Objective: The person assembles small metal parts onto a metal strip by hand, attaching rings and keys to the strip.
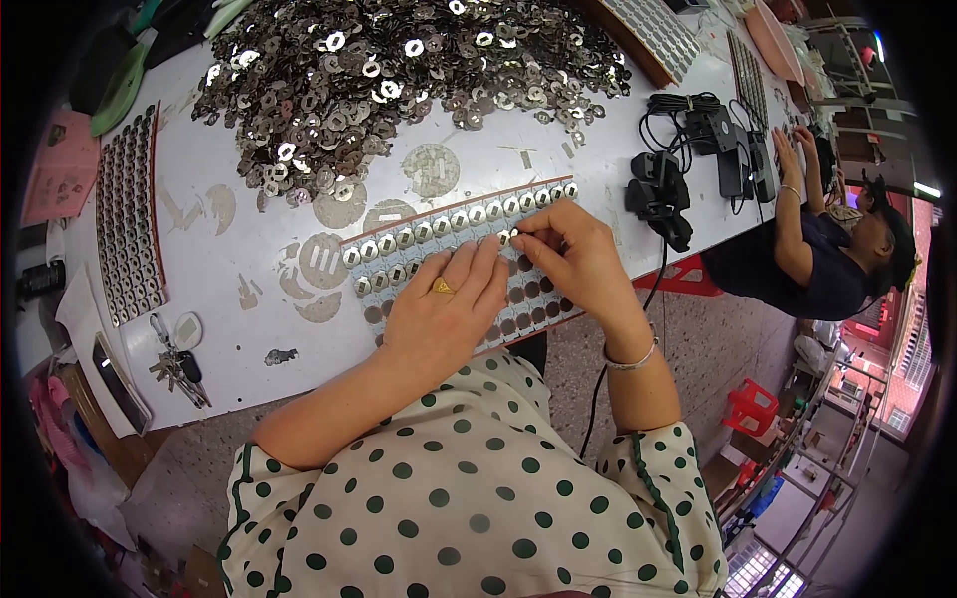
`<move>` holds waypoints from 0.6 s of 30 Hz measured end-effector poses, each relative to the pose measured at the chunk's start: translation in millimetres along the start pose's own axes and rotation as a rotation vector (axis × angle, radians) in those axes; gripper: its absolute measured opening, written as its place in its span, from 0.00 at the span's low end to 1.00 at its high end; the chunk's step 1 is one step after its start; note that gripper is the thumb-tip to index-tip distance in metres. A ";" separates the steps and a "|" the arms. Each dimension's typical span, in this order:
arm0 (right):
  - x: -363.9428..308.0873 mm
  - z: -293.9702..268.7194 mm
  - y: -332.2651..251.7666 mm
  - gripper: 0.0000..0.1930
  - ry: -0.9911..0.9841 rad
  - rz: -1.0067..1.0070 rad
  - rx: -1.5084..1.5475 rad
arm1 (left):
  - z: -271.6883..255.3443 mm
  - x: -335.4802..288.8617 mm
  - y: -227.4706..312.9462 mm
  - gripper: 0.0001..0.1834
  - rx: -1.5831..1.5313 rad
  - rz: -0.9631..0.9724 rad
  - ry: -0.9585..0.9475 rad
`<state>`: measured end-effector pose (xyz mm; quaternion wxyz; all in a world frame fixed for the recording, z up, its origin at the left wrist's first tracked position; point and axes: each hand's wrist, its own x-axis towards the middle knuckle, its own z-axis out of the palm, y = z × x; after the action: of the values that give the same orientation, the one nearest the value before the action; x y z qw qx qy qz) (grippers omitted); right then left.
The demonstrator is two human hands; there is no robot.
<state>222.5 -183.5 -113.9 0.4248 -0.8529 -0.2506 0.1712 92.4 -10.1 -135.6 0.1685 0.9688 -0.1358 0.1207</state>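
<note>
A pale blue-grey panel (332, 310) with a brown edge lies slantwise on the table before me. Small shiny metal discs with diamond-shaped cut-outs sit in its far rows, while dark round spots show in the nearer rows at the right. My left hand (439, 314), a gold ring on one finger, rests flat across the panel with its fingers stretched out and covers part of the rows. Beside its fingertips, my right hand (578, 261) pinches a small metal disc (505, 237) between thumb and forefinger, at the second row.
A large heap of loose metal discs (329, 110) spreads over the far table. A filled panel (130, 214) and keys (179, 374) lie left. Black adapters with cables (658, 189) stand right. Beyond them, a co-worker (812, 239) has both hands at the table.
</note>
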 end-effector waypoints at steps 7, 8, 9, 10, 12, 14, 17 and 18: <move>63.5 4.3 -13.8 0.09 0.208 -0.330 -0.195 | 3.9 0.9 -3.2 0.23 -0.069 0.006 0.040; 75.8 10.4 -15.6 0.09 0.276 -0.407 -0.232 | 3.8 1.3 -3.1 0.22 -0.085 0.006 0.053; 88.4 19.2 -16.0 0.09 0.278 -0.413 -0.226 | 3.2 0.7 -4.4 0.22 -0.076 0.005 0.054; 98.0 25.8 -14.8 0.09 0.285 -0.418 -0.298 | 2.1 1.0 -4.3 0.22 -0.083 0.005 0.054; 103.4 31.3 -11.6 0.10 0.291 -0.430 -0.368 | 1.5 0.9 -4.5 0.23 -0.086 0.000 0.059; 102.9 32.8 -7.3 0.11 0.163 -0.395 -0.237 | 2.8 0.6 -5.3 0.23 -0.125 0.000 0.059; 94.2 22.4 -7.3 0.15 0.089 -0.374 -0.203 | 1.7 -0.8 -6.0 0.22 -0.129 -0.011 0.057; 90.4 17.4 -8.3 0.16 0.025 -0.315 -0.153 | 1.1 -1.0 -6.5 0.22 -0.134 -0.005 0.051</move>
<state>285.1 -116.4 -124.5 0.3833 -0.8349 -0.3884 0.0725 93.6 -4.4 -138.7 0.2366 0.9523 -0.1367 0.1355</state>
